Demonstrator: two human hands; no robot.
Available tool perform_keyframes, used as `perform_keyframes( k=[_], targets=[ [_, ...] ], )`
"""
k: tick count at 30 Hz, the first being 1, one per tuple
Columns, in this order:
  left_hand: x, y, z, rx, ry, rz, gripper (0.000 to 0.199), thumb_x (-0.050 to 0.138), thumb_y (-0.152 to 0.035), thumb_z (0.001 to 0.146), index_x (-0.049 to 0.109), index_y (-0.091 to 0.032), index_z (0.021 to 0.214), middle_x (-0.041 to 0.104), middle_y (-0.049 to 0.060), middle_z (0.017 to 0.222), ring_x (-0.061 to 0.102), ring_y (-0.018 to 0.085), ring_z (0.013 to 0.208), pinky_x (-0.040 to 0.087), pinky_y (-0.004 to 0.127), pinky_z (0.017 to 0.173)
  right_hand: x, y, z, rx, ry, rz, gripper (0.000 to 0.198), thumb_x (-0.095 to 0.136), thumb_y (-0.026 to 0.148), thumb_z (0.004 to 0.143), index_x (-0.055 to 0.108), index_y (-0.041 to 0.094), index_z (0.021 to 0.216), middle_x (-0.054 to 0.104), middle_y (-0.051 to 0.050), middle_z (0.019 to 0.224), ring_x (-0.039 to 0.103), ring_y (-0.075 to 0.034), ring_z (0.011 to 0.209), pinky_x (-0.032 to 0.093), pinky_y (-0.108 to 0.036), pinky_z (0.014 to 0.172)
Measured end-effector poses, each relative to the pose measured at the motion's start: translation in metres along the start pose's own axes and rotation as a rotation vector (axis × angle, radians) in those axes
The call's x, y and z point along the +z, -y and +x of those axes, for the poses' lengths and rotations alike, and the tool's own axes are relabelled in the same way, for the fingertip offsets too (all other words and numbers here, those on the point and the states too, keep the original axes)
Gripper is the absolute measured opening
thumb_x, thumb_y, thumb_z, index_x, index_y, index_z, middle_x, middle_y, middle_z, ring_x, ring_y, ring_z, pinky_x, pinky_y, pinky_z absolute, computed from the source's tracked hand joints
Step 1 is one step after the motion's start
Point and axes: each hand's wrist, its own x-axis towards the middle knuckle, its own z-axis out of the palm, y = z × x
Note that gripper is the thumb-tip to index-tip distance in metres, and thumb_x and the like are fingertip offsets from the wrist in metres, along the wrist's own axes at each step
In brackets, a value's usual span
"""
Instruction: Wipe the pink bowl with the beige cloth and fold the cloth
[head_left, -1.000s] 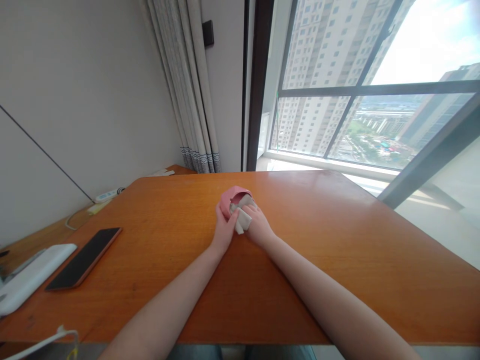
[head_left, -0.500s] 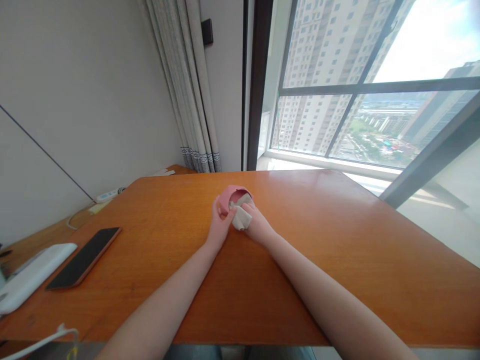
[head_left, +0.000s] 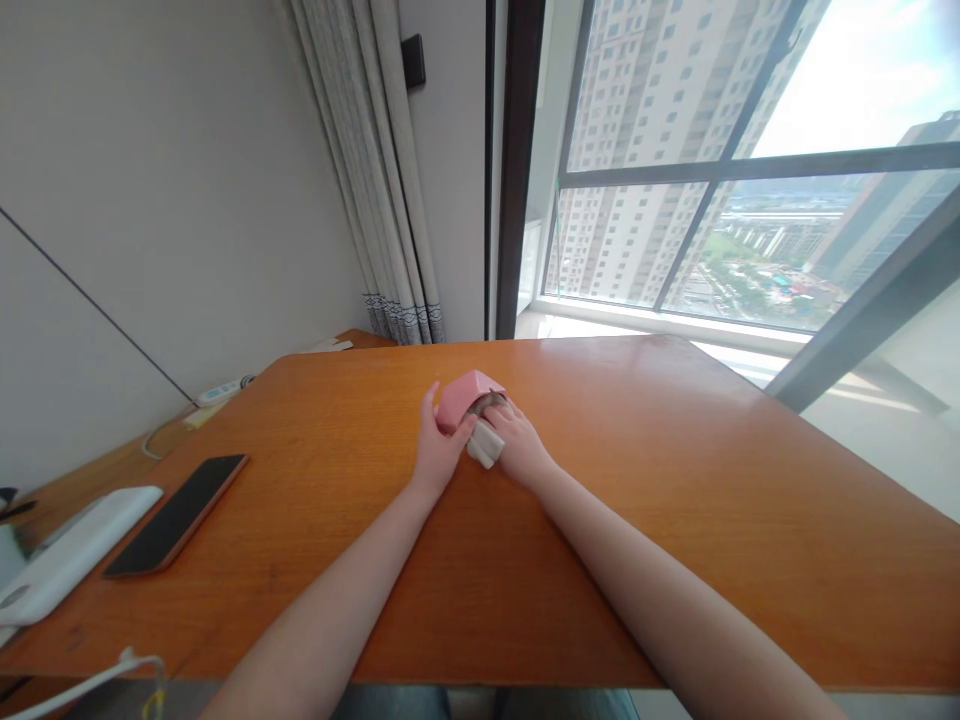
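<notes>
A small pink container [head_left: 463,394] with an angular outline is tilted over the table, its dark opening turned toward me. My left hand [head_left: 436,447] grips its left side, the thumb near the opening's lower edge and one finger raised. A crumpled white cloth or tissue [head_left: 486,445] pokes out of the opening and hangs below it, between my hands. My right hand [head_left: 523,447] reaches to the opening from the right, fingers pressed on the cloth. Its fingertips are partly hidden inside the container.
Both forearms rest over a brown wooden table [head_left: 675,480]. On the left lie a dark phone [head_left: 180,515] and a white device [head_left: 79,550], with a white cable [head_left: 90,685] at the near corner. A power strip [head_left: 219,391] sits by the wall. Behind are a curtain [head_left: 367,180] and a window.
The pink container has tipped so more of its outer face shows and its opening points lower. My right fingers have shifted at the opening, and the cloth hangs slightly lower.
</notes>
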Motion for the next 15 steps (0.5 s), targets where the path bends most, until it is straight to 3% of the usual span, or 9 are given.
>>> perform_keyframes(
  k=[2, 5, 10, 12, 15],
  targets=[
    [0.008, 0.007, -0.004, -0.069, -0.052, -0.133, 0.072, 0.064, -0.042, 0.075, 0.029, -0.020, 0.133, 0.051, 0.012, 0.127, 0.052, 0.022, 0.116, 0.041, 0.037, 0.098, 0.004, 0.002, 0.000, 0.037, 0.029, 0.026, 0.013, 0.051, 0.019, 0.086, 0.063, 0.020, 0.091, 0.056, -0.006, 0.087, 0.051, -0.020, 0.088, 0.042, -0.038, 0.092],
    [0.012, 0.011, -0.004, -0.101, -0.092, -0.129, 0.056, 0.063, -0.043, 0.075, 0.039, -0.019, 0.119, 0.055, 0.010, 0.117, 0.054, 0.021, 0.109, 0.043, 0.036, 0.095, 0.007, 0.007, 0.000, 0.078, 0.033, 0.077, 0.010, 0.053, 0.018, 0.085, 0.062, 0.020, 0.087, 0.055, -0.004, 0.084, 0.050, -0.018, 0.082, 0.045, -0.033, 0.082],
    [-0.006, 0.000, 0.008, -0.001, 0.004, 0.113, 0.037, 0.061, -0.038, 0.077, 0.048, -0.018, 0.105, 0.059, 0.007, 0.103, 0.058, 0.021, 0.098, 0.044, 0.038, 0.090, -0.002, 0.005, 0.003, -0.020, -0.017, 0.013, 0.015, 0.049, 0.019, 0.088, 0.063, 0.020, 0.095, 0.058, -0.006, 0.091, 0.051, -0.020, 0.094, 0.037, -0.041, 0.100],
    [-0.010, -0.003, 0.009, 0.041, 0.059, 0.163, 0.042, 0.062, -0.037, 0.076, 0.048, -0.019, 0.111, 0.058, 0.008, 0.111, 0.056, 0.022, 0.104, 0.042, 0.038, 0.094, -0.006, 0.002, 0.004, -0.056, -0.013, -0.013, 0.017, 0.048, 0.020, 0.089, 0.063, 0.020, 0.097, 0.058, -0.007, 0.094, 0.050, -0.021, 0.097, 0.036, -0.041, 0.101],
    [-0.004, -0.001, 0.005, 0.040, 0.026, 0.056, 0.063, 0.066, -0.038, 0.073, 0.037, -0.021, 0.127, 0.050, 0.011, 0.129, 0.049, 0.023, 0.119, 0.038, 0.037, 0.100, -0.006, 0.000, 0.003, -0.036, 0.015, -0.026, 0.016, 0.049, 0.021, 0.088, 0.063, 0.020, 0.095, 0.058, -0.008, 0.091, 0.050, -0.021, 0.093, 0.041, -0.038, 0.093]
  ],
)
